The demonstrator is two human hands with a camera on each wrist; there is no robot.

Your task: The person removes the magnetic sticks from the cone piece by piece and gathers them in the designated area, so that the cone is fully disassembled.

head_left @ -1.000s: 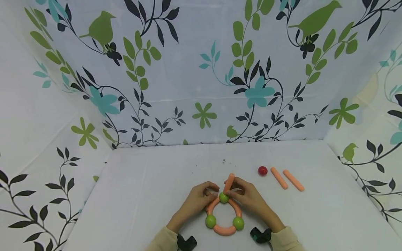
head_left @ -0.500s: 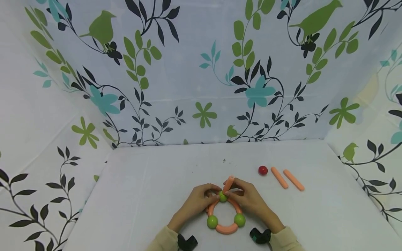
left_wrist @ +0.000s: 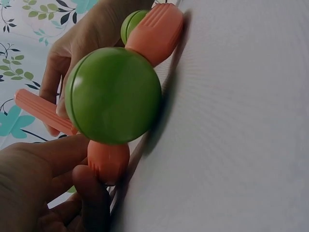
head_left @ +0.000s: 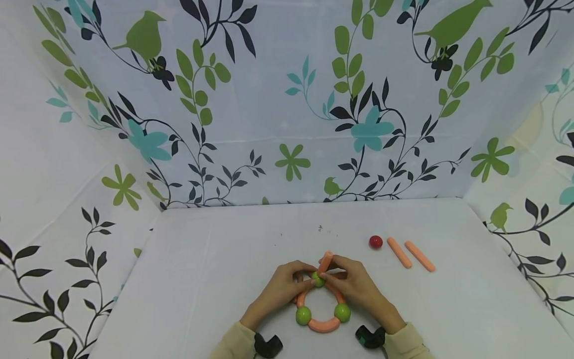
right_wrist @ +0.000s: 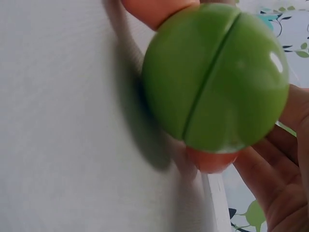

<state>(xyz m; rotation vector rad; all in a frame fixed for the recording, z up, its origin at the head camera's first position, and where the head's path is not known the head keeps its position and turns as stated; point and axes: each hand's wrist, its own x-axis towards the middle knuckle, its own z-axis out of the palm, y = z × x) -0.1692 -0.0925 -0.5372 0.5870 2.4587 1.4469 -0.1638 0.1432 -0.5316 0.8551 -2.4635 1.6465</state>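
A ring of curved orange rods (head_left: 324,326) joined by green balls lies on the white table in the head view. Its front balls are the left one (head_left: 303,315) and the right one (head_left: 343,313); a third green ball (head_left: 317,280) sits at the far end. My left hand (head_left: 281,285) pinches that far ball between thumb and fingers. From the other side, my right hand (head_left: 356,285) grips a straight orange rod (head_left: 325,261), standing tilted up with its lower end at the far ball. A front ball (left_wrist: 116,96) covers part of the hands in the left wrist view.
Beyond my right hand lie a red ball (head_left: 375,242) and two straight orange rods, one nearer (head_left: 399,252) and one farther right (head_left: 420,256). Black wrist devices, left (head_left: 268,346) and right (head_left: 370,337), sit by the cuffs. A leaf-and-bird patterned cloth (head_left: 251,124) stands behind the table.
My left hand has moved slightly right, and its thumb and fingers have come onto the far green ball. The ring's front has shifted slightly right. The right hand keeps its hold on the rod.
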